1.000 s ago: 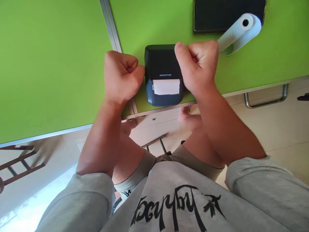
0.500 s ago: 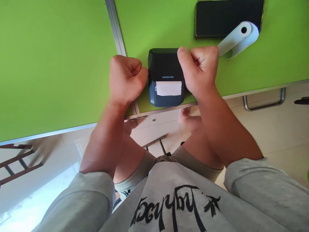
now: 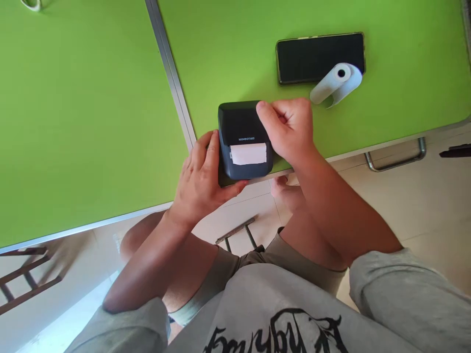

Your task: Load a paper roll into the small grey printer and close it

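A dark label printer (image 3: pixel 243 120) lies near the front edge of the green table, and a short white paper strip (image 3: pixel 248 153) sticks out of its slot. My left hand (image 3: pixel 200 176) holds the printer's lower left corner, with its fingers along the left side and its thumb at the front edge. Closed in a fist, my right hand (image 3: pixel 289 125) rests against the right side, its thumb touching the upper right of the lid. Nothing shows inside that fist.
Behind the printer to the right lies a black phone (image 3: pixel 312 56). A partly unrolled white paper roll (image 3: pixel 329 86) stands against its lower right corner. A metal strip (image 3: pixel 171 73) divides the green tabletop (image 3: pixel 91 108). Below the table edge is a metal handle (image 3: pixel 399 159).
My left hand has gone from a fist beside the printer to a hold on its lower left corner. My right fist stays at the right side. The view has shifted.
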`<action>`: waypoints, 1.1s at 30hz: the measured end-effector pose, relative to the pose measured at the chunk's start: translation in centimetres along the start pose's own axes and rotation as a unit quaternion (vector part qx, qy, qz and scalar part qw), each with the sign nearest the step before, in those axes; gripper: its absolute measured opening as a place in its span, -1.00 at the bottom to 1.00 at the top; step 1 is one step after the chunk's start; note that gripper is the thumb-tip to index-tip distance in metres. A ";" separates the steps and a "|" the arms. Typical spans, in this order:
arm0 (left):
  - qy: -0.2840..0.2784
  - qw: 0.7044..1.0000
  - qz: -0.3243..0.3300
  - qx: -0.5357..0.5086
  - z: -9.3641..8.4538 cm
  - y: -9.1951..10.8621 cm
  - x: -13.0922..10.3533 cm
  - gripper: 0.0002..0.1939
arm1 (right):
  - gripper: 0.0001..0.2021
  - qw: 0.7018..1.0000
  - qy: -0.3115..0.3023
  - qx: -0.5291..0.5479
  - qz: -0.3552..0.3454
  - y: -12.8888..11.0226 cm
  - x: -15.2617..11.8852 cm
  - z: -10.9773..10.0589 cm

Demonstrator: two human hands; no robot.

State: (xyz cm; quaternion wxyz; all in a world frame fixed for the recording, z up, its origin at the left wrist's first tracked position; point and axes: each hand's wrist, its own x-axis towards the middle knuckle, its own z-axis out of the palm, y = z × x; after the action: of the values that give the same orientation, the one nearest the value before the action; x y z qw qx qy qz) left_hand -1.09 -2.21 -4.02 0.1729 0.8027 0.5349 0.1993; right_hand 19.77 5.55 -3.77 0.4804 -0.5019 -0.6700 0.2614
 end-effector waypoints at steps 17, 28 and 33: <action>0.053 0.998 0.006 -0.040 0.0 0.0 0.6 0.01 | -0.50 0.987 -0.136 0.058 0.069 0.0 0.4 -2.0; 0.050 0.999 -0.011 0.001 0.5 -0.2 0.4 0.07 | -0.58 0.973 -0.198 0.098 0.073 0.2 0.0 -3.6; 0.063 0.997 0.015 0.033 1.0 -0.3 0.5 0.13 | -0.67 0.992 -0.079 0.089 0.033 -1.9 1.8 -2.8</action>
State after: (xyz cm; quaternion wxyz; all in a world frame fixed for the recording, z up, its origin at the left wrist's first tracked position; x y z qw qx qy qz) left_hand -0.64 -1.66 -4.95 0.1095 0.8018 0.5389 0.2339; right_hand 21.49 6.20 -0.37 0.4599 -0.4564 -0.6631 0.3748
